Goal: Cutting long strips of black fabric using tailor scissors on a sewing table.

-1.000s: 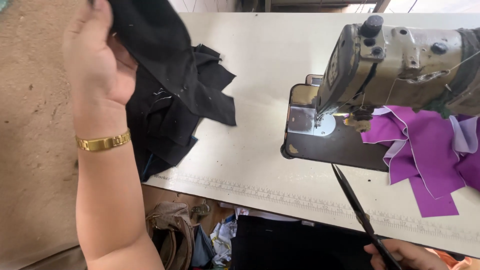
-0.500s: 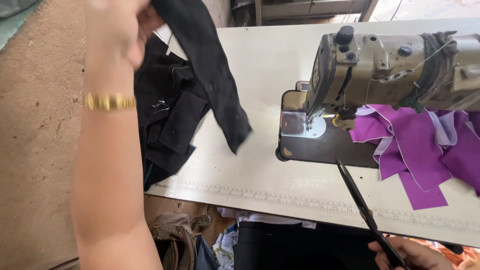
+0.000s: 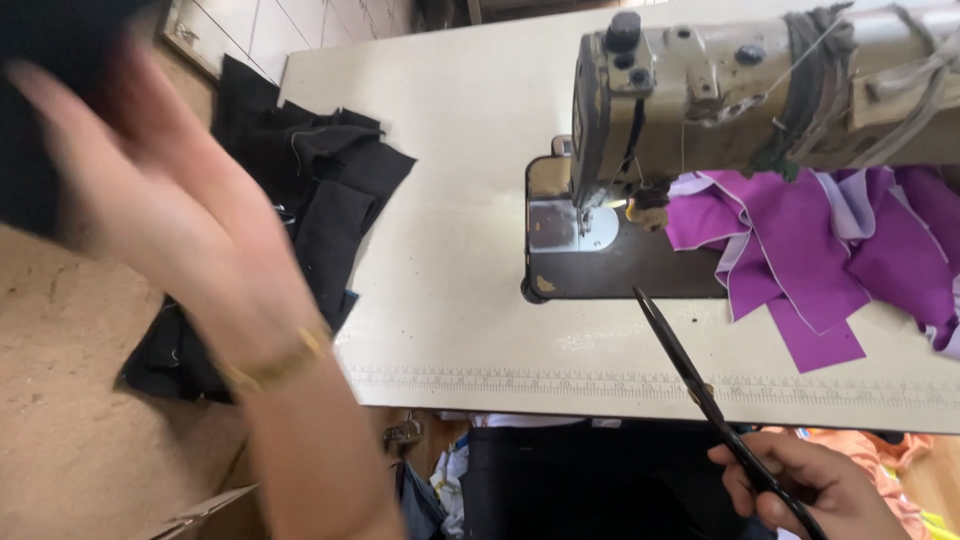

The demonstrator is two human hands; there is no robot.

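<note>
**Black cloth lifted clear at a sewing table, scissors waiting in the other hand**

Black fabric is the work in hand. A dark piece sits at the top left corner of the view, up against the raised left hand. That hand is blurred with motion, its fingers spread; whether it truly grips the piece cannot be told. A gold bracelet circles the wrist. Below it, a heap of black cloth pieces lies on the left end of the pale table, partly hanging over the edge.

Low at the right, the right hand is closed around the handles of long black scissors, blades together and pointing up over the table's front edge.

Further right stands an old beige sewing machine, with purple cloth pieces piled beneath its arm.

By these signs, the step looks like sorting or moving a black piece; any next handling would call for a steady hold on the cloth, with the scissor points kept clear.
</note>
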